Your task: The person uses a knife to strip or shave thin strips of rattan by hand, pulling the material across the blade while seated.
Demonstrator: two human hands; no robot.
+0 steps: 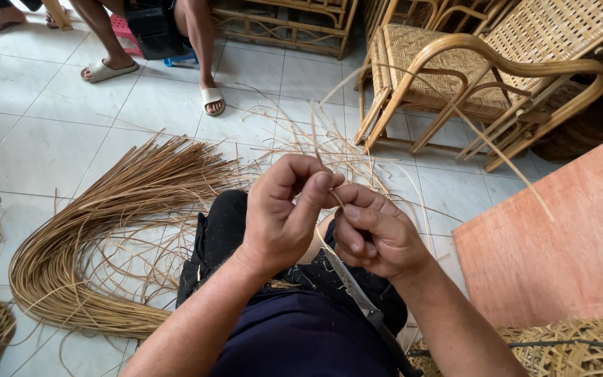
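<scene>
While both hands pinch the thin cane strip (329, 150), left hand (284, 209) and right hand (375, 234) fingers closed tight, the knife (357, 290) (blade near the thigh) could slip and cut

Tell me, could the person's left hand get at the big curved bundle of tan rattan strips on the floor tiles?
Probably yes. The left hand is pinching a thin rattan strip, yet the curved bundle of tan rattan strips lies on the white floor tiles on that same side, with nothing in between.
</scene>
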